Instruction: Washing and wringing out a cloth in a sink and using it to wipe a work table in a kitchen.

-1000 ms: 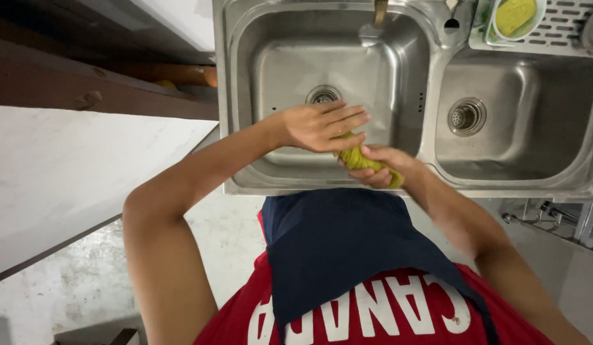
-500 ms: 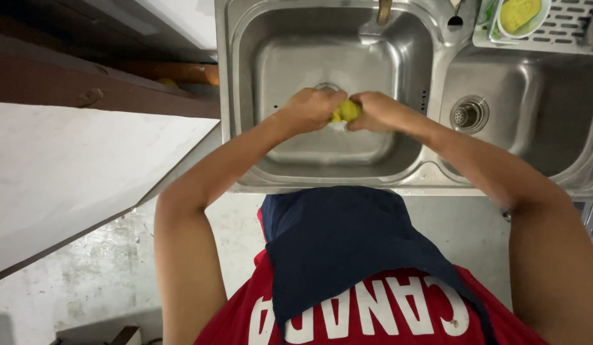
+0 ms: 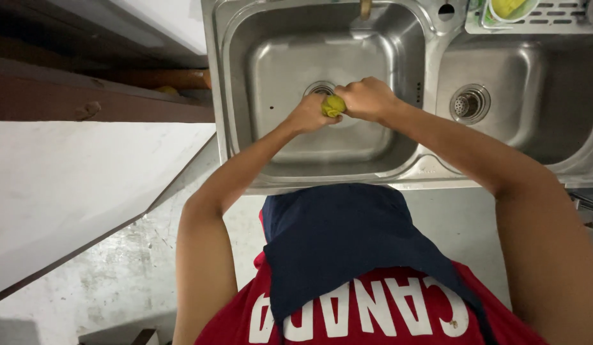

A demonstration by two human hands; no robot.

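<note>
Two hands meet over the left basin (image 3: 373, 144) of a stainless steel double sink, and between them sits one small yellow-green cloth (image 3: 333, 106), bunched into a tight wad. The left hand (image 3: 309, 114) closes around the cloth's left side, fingers curled, while the right hand (image 3: 368, 99) is clenched in a fist on its right side, so that only a small bulge of the cloth shows in the gap where the knuckles meet. Both hands press toward each other, gripping the wad, just in front of the left basin's drain (image 3: 320, 88).

Counted: one cloth, two basins, two drains. The right basin (image 3: 552, 89) has its own round strainer drain (image 3: 469, 103) and lies well apart from the hands. One tap spout (image 3: 365, 7) shows at the top edge above the left basin. One slotted white rack (image 3: 552, 16) sits at the sink's upper right corner, holding one pale bowl (image 3: 514, 9) with something yellow inside; what it is cannot be told.

Below the sink, the floor (image 3: 117, 281) is grey, mottled concrete. To the left runs a pale slab (image 3: 66, 191) under a dark wooden beam (image 3: 85, 105). The person wears a red shirt (image 3: 386, 319) with white lettering under a dark blue apron (image 3: 347, 243).
</note>
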